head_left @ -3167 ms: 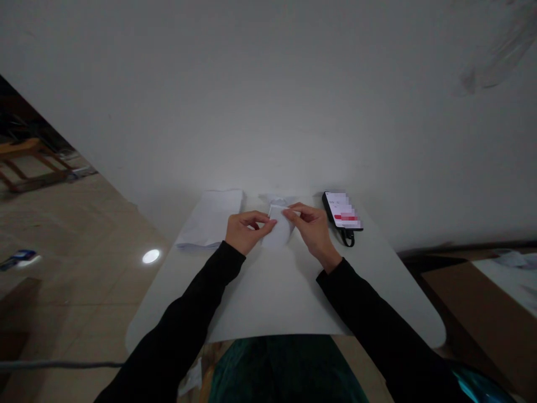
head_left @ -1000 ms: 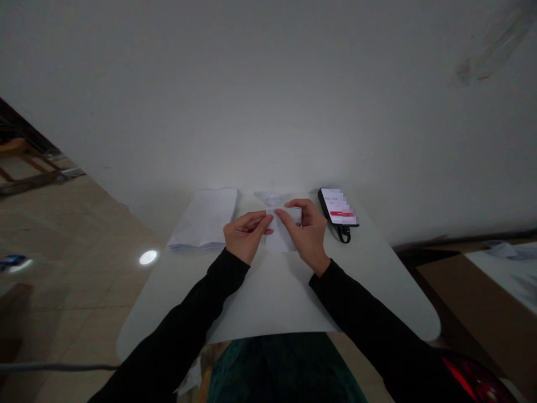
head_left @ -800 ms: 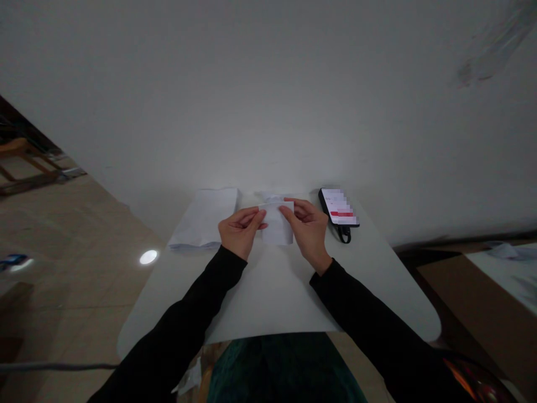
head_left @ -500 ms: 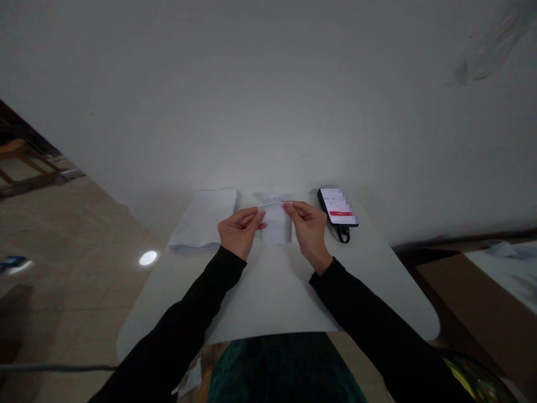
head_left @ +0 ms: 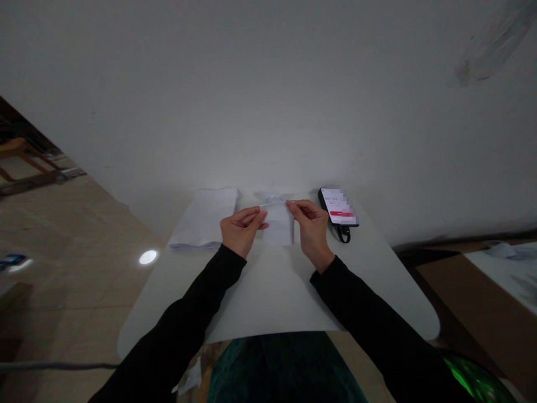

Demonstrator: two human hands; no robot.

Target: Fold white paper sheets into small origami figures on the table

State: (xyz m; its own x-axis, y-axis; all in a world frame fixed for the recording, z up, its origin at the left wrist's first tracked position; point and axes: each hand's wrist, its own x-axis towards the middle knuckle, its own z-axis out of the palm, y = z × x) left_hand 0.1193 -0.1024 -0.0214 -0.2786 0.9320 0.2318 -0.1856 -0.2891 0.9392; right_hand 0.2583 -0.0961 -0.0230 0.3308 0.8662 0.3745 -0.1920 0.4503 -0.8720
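Observation:
A small white sheet of paper (head_left: 278,226) hangs between my two hands over the middle of the table. My left hand (head_left: 242,228) pinches its upper left corner between thumb and fingers. At the upper right corner, my right hand (head_left: 310,226) grips the same sheet with thumb and forefinger. The top edge looks narrowly folded or rolled, though the detail is too small to tell. Just behind it lies a pale folded piece (head_left: 271,197), partly hidden by the sheet. To the left of my left hand rests a stack of white paper (head_left: 203,218).
A phone (head_left: 338,207) with a lit screen and a short black cable (head_left: 344,234) lies at the table's right. The white table (head_left: 272,302) stands against a grey wall (head_left: 268,101). A cardboard box (head_left: 474,296) is at the lower right, a wooden stool (head_left: 20,148) at far left.
Both hands have shifted very slightly to the right together with the paper. Their pinch on its top corners stays the same.

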